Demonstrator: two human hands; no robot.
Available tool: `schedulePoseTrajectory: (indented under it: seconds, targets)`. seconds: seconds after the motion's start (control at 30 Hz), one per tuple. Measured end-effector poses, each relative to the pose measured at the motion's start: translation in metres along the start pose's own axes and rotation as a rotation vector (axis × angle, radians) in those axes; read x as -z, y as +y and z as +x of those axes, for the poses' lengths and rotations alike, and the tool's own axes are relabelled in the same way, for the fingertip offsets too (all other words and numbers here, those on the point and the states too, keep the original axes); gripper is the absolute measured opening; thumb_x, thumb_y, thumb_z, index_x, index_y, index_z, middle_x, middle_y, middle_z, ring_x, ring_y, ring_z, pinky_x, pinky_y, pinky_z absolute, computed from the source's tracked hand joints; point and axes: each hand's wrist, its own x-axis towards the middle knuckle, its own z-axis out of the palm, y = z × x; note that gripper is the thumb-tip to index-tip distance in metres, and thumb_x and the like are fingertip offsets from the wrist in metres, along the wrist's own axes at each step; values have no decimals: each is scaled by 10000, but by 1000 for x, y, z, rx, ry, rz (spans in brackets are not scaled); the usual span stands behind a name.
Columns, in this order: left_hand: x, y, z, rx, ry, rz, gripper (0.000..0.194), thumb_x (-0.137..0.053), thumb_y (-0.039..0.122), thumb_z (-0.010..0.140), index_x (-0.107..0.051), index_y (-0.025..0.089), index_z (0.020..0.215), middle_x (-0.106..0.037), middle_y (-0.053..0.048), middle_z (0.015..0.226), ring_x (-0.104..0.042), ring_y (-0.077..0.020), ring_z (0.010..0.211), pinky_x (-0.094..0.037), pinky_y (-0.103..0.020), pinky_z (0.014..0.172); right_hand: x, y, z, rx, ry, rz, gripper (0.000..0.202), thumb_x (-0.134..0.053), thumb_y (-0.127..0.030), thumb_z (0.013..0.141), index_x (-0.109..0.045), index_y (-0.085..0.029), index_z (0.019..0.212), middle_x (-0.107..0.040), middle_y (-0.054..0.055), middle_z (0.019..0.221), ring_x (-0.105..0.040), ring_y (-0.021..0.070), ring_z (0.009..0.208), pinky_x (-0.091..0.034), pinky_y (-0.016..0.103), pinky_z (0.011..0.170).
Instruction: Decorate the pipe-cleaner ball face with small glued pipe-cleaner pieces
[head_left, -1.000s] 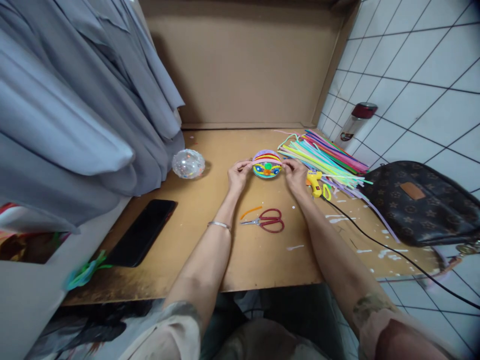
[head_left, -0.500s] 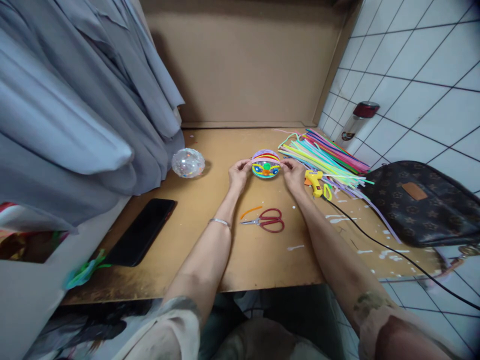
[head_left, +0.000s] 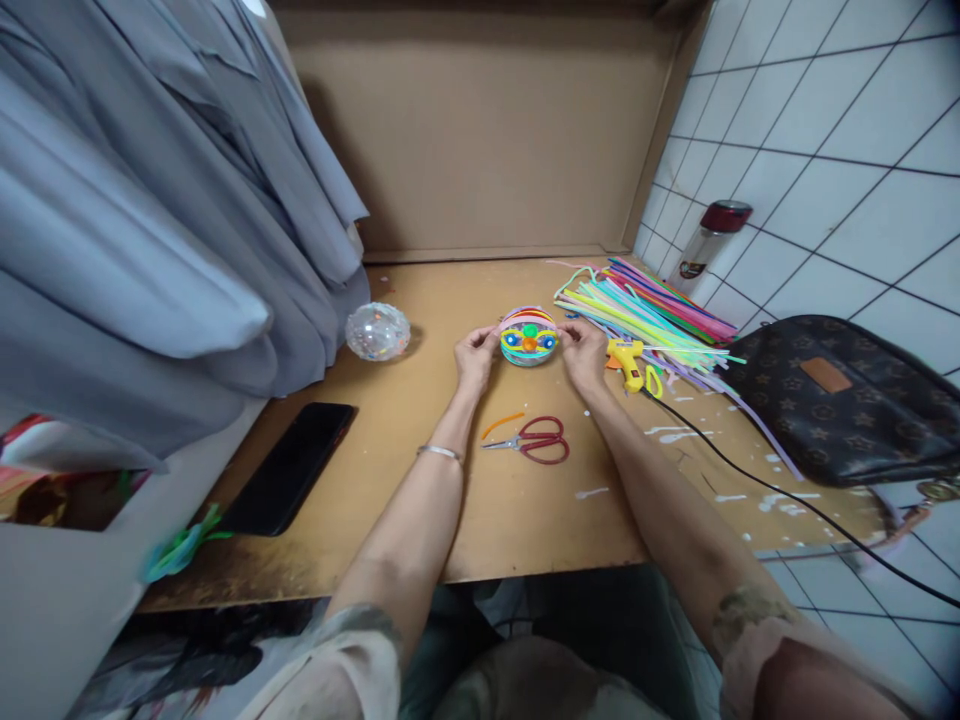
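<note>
A round ball decorated with coloured pipe cleaners (head_left: 529, 345) sits on the table between my hands. Its front has blue eye-like spots, yellow loops, a green dot and an orange dot. Over its upper front arches a pale pink pipe cleaner (head_left: 517, 321). My left hand (head_left: 475, 357) pinches the left end of this strip against the ball's side. At the opposite side, my right hand (head_left: 583, 352) pinches the right end, fingers closed. Red-handled scissors (head_left: 541, 440) and a short orange pipe cleaner piece (head_left: 502, 425) lie nearer to me, between my forearms.
A clear ball (head_left: 378, 332) stands left, beyond a black phone (head_left: 292, 468). Right are a yellow glue gun (head_left: 628, 365) with a trailing cord, a pile of pipe cleaners (head_left: 645, 305) and a dark bag (head_left: 877, 400). Grey cloth (head_left: 150, 200) hangs at the left.
The pink pipe cleaner has gone from lying straight across the ball to curving over its upper front. More of the ball's face shows; my hands stay at its sides.
</note>
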Motion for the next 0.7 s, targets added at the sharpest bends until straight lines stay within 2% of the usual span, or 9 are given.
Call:
schedulePoseTrajectory:
  seconds: [0.2, 0.37, 0.5, 0.63, 0.7]
  targets:
    - [1, 5, -1, -14, 19, 48, 227, -840, 387, 668, -746, 186, 714, -745, -23, 691, -679, -165, 686, -559, -295, 695, 0, -1, 0, 8, 9, -15, 156, -589, -228, 814, -739, -221, 774, -775, 52, 793, -660, 221, 729, -522, 338, 717]
    - [1, 4, 2, 47, 24, 10, 165, -808, 325, 676, -739, 179, 708, -698, -1, 638, -606, -122, 597, -500, -259, 620, 3, -5, 1, 33, 10, -76, 137, -616, -187, 801, -744, -214, 761, -749, 65, 834, -636, 220, 751, -521, 352, 744]
    - [2, 2, 5, 74, 6, -16, 210, -835, 342, 657, -720, 182, 729, -666, 14, 622, -513, -92, 540, -446, -246, 570, 6, -7, 1, 61, 10, -90, 127, -636, -172, 791, -746, -220, 749, -719, 57, 809, -623, 222, 768, -517, 354, 748]
    - [2, 0, 6, 60, 20, -34, 311, -888, 363, 611, -675, 187, 753, -685, 10, 710, -540, -92, 572, -455, -252, 585, 6, -6, 2, 65, -1, -68, 138, -629, -175, 787, -749, -218, 737, -724, 56, 790, -627, 220, 763, -514, 350, 739]
    - [3, 0, 6, 44, 19, -19, 326, -889, 379, 605, -651, 191, 727, -664, 17, 683, -529, -89, 562, -452, -245, 576, 6, -5, 3, 67, -16, -58, 151, -617, -181, 786, -756, -219, 742, -739, 52, 788, -628, 216, 752, -516, 344, 730]
